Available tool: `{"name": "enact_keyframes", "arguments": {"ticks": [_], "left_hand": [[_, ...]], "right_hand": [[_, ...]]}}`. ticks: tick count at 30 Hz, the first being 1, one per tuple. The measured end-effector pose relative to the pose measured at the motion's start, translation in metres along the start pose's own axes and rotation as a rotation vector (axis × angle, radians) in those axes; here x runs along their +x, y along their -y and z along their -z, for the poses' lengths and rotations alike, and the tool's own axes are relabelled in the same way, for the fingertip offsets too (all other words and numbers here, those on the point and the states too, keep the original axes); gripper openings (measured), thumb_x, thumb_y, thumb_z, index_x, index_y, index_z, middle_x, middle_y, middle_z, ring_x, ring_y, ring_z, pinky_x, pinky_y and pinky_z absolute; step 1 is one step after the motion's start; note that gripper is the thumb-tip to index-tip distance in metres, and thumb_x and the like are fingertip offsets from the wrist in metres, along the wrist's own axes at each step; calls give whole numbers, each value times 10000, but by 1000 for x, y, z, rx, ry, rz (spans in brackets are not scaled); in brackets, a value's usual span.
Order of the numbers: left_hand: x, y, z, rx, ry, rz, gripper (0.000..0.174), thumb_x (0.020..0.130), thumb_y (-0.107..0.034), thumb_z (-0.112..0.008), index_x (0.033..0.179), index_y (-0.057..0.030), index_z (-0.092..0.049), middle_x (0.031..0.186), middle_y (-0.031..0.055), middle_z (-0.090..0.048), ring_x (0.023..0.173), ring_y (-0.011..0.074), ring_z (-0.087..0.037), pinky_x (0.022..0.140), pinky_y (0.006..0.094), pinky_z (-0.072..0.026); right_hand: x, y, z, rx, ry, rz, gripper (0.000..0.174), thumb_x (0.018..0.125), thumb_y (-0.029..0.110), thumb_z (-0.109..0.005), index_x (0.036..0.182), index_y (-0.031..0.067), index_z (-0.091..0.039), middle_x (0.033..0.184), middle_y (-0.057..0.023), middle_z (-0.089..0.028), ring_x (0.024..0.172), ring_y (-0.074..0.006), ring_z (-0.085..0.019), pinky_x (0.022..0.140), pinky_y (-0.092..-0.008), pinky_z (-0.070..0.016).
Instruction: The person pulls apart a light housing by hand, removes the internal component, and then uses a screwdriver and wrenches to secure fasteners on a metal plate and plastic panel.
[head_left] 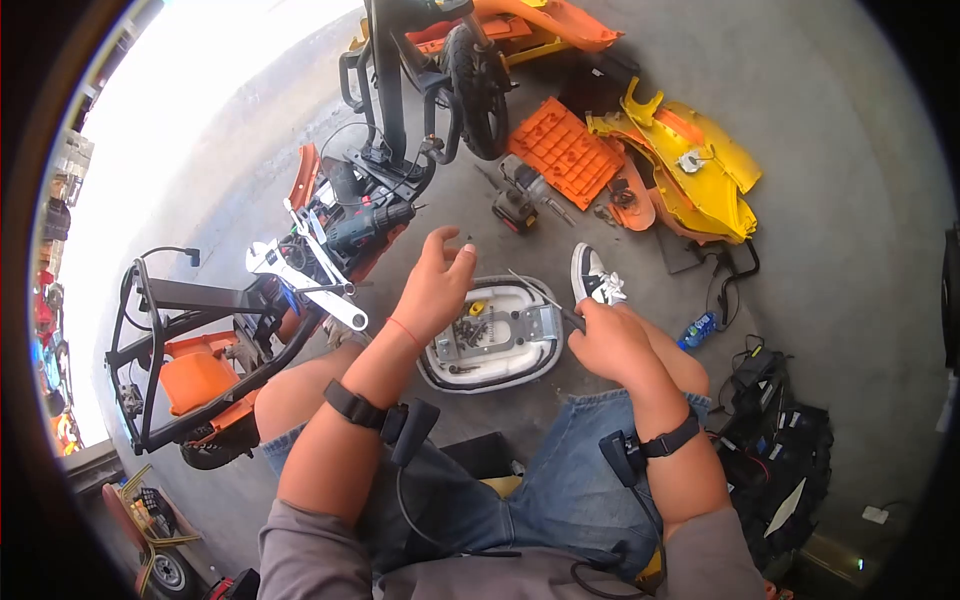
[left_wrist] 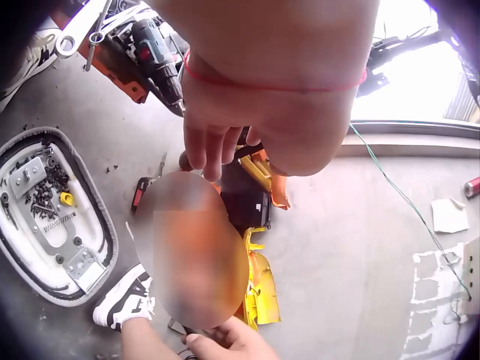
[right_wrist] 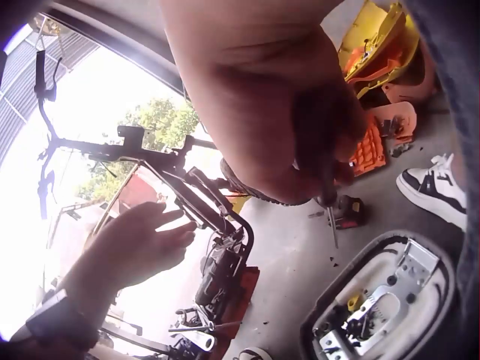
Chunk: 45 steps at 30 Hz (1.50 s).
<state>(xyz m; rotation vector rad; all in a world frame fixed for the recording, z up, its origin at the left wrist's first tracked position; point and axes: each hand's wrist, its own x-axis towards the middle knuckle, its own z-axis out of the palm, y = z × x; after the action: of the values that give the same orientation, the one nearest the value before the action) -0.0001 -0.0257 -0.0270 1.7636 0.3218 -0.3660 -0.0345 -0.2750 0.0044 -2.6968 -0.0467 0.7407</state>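
In the head view my right hand (head_left: 612, 342) grips the dark handle of a screwdriver (head_left: 572, 318), its thin metal shaft pointing away over an upturned seat base (head_left: 552, 365). The right wrist view shows the screwdriver's shaft (right_wrist: 333, 225) sticking out below the fist. My left hand (head_left: 432, 292) is raised at the seat base's left side with its fingers loosely bent and nothing in them. The seat base has a white inside, a metal plate (left_wrist: 84, 268), a pile of dark screws (left_wrist: 46, 191), a spring (left_wrist: 60, 222) and a small yellow piece (left_wrist: 68, 199).
A partly stripped scooter frame (head_left: 390, 90) stands ahead, with a cordless drill (head_left: 372, 228) and a large adjustable wrench (head_left: 310, 288) on its lower part. Orange (head_left: 565, 152) and yellow panels (head_left: 700, 170), another power tool (head_left: 515, 208) and a blue bottle (head_left: 697, 330) lie to the right.
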Motion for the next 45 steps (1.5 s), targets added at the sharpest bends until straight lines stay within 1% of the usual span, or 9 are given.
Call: {"name": "enact_keyframes", "arguments": {"ticks": [2, 8, 14, 16, 22, 24, 34, 36, 45], "left_hand": [[1, 0, 11, 74, -44, -155, 474, 976, -250, -545, 1355, 13, -431, 1169, 216, -635, 900, 254, -685, 793, 347, -529], [-20, -32, 48, -21, -201, -395, 326, 951, -173, -552, 1224, 5, -553, 1070, 170, -671, 861, 261, -677, 794, 364, -525], [-18, -36, 77, -93, -336, -412, 279, 918, -158, -558, 1126, 20, -611, 1030, 189, -683, 908, 308, -681, 826, 387, -519], [-19, -35, 78, 68, -352, -422, 271, 935, -137, -561, 1148, 27, -601, 978, 149, -688, 815, 200, -666, 744, 320, -526], [-23, -43, 82, 89, -333, -455, 266, 896, -141, -567, 1089, 35, -618, 986, 196, -688, 861, 310, -673, 797, 382, -515], [-23, -44, 81, 68, -321, -438, 275, 896, -155, -525, 1060, 44, -621, 988, 239, -665, 976, 384, -643, 882, 431, -498], [-24, -46, 96, 84, -271, -387, 291, 912, -186, -512, 1084, 29, -608, 1058, 246, -656, 1004, 388, -638, 897, 446, -495], [-22, -46, 93, 97, -326, -415, 287, 900, -176, -559, 1078, 40, -623, 973, 220, -686, 922, 355, -671, 848, 404, -516], [-20, -46, 93, 38, -386, -434, 276, 886, -171, -557, 1049, 34, -643, 963, 222, -689, 941, 358, -670, 856, 403, -514]], "right_hand": [[-1, -9, -17, -144, 76, 47, 248, 832, 151, -559, 1012, -9, -619, 998, -222, -687, 979, -381, -656, 854, -461, -508], [-13, -5, -30, -247, 242, -18, 380, 840, 185, -557, 1178, 73, -689, 1110, -188, -695, 1053, -350, -651, 924, -415, -499], [6, -4, -58, -336, 210, -121, 406, 841, 234, -562, 1193, 74, -684, 1155, -198, -682, 1107, -334, -638, 959, -412, -490], [19, -11, -74, -303, 206, -132, 415, 841, 248, -563, 1201, 80, -682, 1167, -195, -679, 1119, -334, -635, 964, -410, -489], [37, -5, -99, -223, 158, -234, 433, 832, 284, -572, 1209, 100, -681, 1168, -183, -683, 1113, -342, -639, 954, -411, -499], [36, -8, -101, -220, 145, -296, 433, 830, 291, -577, 1204, 103, -684, 1161, -184, -685, 1104, -346, -643, 946, -412, -503], [18, -6, -124, -172, 45, -236, 420, 810, 287, -600, 1146, 59, -704, 1105, -229, -690, 1067, -370, -650, 939, -415, -503], [12, -6, -130, -221, 47, -176, 434, 808, 274, -594, 1166, 49, -693, 1111, -228, -688, 1064, -375, -647, 942, -431, -499], [-12, 0, -178, -477, -26, 151, 247, 816, 216, -587, 914, -4, -643, 880, -207, -654, 765, -387, -683, 701, -495, -556]]}}
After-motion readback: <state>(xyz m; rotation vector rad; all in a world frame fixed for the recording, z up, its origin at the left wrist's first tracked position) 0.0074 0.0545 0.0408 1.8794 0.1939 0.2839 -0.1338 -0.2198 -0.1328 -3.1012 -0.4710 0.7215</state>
